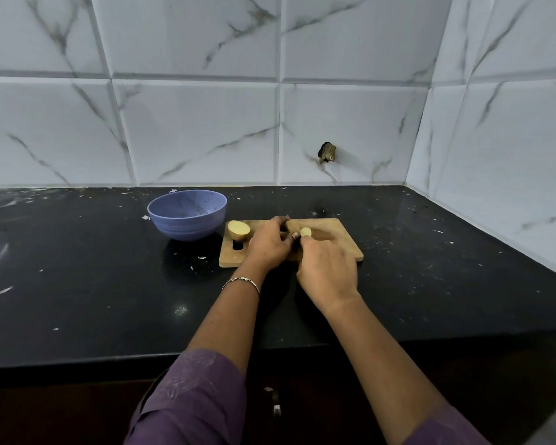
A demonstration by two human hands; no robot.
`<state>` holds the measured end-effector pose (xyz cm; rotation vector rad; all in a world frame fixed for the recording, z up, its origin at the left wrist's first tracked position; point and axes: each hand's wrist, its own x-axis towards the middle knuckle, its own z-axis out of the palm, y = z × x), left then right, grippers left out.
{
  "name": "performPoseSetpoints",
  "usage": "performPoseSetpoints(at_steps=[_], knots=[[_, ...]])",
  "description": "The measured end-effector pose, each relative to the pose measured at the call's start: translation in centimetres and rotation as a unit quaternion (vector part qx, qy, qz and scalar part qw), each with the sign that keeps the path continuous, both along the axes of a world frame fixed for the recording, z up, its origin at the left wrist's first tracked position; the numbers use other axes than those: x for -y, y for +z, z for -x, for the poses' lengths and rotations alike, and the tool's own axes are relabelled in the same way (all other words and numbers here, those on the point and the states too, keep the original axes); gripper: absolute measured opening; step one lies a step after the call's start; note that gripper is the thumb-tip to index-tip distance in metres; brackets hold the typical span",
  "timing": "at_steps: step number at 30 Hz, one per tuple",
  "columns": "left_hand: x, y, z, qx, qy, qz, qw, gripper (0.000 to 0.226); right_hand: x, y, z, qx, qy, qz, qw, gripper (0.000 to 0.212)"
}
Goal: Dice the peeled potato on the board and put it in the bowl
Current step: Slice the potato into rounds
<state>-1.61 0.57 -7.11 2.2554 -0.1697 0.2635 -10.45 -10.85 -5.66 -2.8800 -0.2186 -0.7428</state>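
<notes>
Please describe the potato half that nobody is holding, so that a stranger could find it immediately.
On the black counter lies a wooden cutting board, right of a blue bowl. The potato half sits at the board's left end, above the handle slot. Unlike the piece between the hands, it lies alone, untouched.

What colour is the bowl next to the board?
The bowl is a speckled blue-purple, seen in the head view.

A pale potato half (238, 233) is seen at the left end of the wooden board (341, 242), above its handle slot, cut face tilted up. A smaller pale potato piece (306, 232) is found mid-board, partly hidden. The blue bowl (187, 216) is set upright just left of the board, apparently empty.
</notes>
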Motion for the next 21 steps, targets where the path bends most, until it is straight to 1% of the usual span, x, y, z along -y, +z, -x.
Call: performPoseSetpoints(at_steps=[9, 21], knots=[[0.01, -0.02, -0.1, 0.008, 0.013, -0.011, 1.0, 0.047, 0.17, -0.04, 0.39, -0.002, 0.013, 0.004, 1.0, 0.026], [0.11, -0.23, 0.01, 0.013, 0.033, -0.003, 0.999, 0.051, 0.12, -0.2, 0.44, -0.003, 0.005, -0.025, 1.0, 0.027]])
